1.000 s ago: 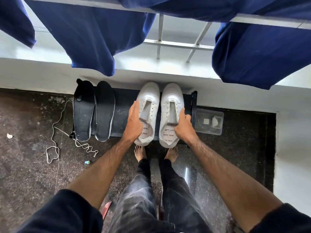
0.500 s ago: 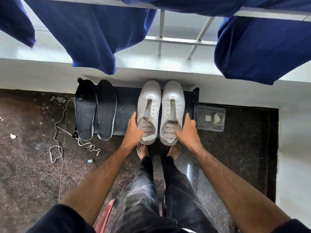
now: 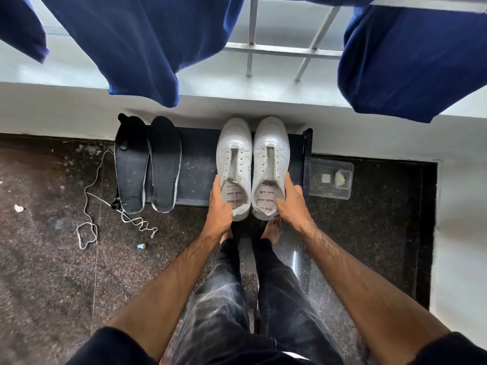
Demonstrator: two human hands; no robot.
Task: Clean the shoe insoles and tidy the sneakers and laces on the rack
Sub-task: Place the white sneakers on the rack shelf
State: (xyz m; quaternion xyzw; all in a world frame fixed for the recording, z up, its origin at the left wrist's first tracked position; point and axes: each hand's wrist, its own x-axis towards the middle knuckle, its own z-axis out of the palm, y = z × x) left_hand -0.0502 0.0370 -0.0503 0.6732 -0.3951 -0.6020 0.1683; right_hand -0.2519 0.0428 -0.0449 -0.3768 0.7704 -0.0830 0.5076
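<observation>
- white, laceless sneakers sit side by side at the right end of the black rack [image 3: 200, 169], toes toward the wall, heels toward the person; left sneaker [image 3: 234, 154], right sneaker [image 3: 271, 151], flanks touching or nearly so.
- the left hand [image 3: 220, 206] grips the outer heel side of the left sneaker, fingers curled along its edge; the right hand [image 3: 291, 204] holds the right sneaker's outer heel side, thumb at the collar.
- each shoe's long axis runs straight away from the person, so any squaring-up looks like a push or pull along that line.
- two dark insoles [image 3: 147, 164] lie parallel at the rack's left end, well apart from the shoes; the left hand is nearer them.
- a white lace [image 3: 89, 206] trails loose on the floor beside the rack's left end, also nearer the left hand.
</observation>
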